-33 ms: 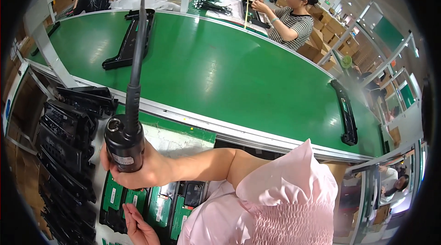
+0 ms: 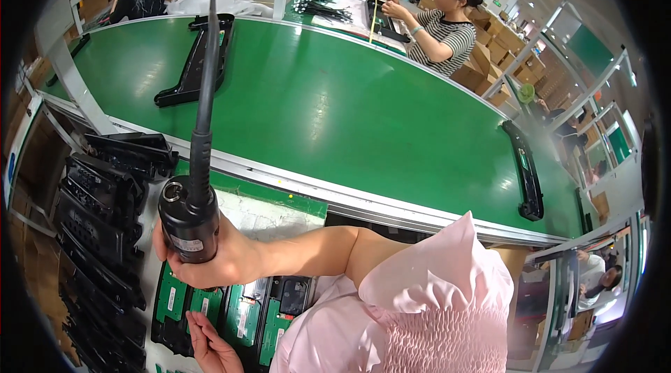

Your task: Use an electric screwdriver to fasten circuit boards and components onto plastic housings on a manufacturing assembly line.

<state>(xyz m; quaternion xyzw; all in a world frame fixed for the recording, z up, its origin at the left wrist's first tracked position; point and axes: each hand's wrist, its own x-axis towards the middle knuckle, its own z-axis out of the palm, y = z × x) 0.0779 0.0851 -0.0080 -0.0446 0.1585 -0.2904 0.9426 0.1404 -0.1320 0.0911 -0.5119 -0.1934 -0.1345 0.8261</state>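
Note:
My right hand (image 2: 217,254) is wrapped around a black electric screwdriver (image 2: 189,223); a thick black cord runs upward from its top. The driver's tip is hidden below my hand. Underneath lie black housings with green circuit boards (image 2: 241,317), side by side, bearing white labels. My left hand (image 2: 210,345) is low over these boards, just below the screwdriver hand. Its fingers are stretched out close to each other, and I see nothing held in them. Part of that hand is cut off by the lower edge.
Stacked black plastic housings (image 2: 98,226) stand at the left. Beyond a metal rail runs a green conveyor belt (image 2: 314,114) carrying a long black housing (image 2: 199,62) and another black housing (image 2: 524,170). Across it, a person in a striped shirt (image 2: 447,41) works beside black cables (image 2: 321,8).

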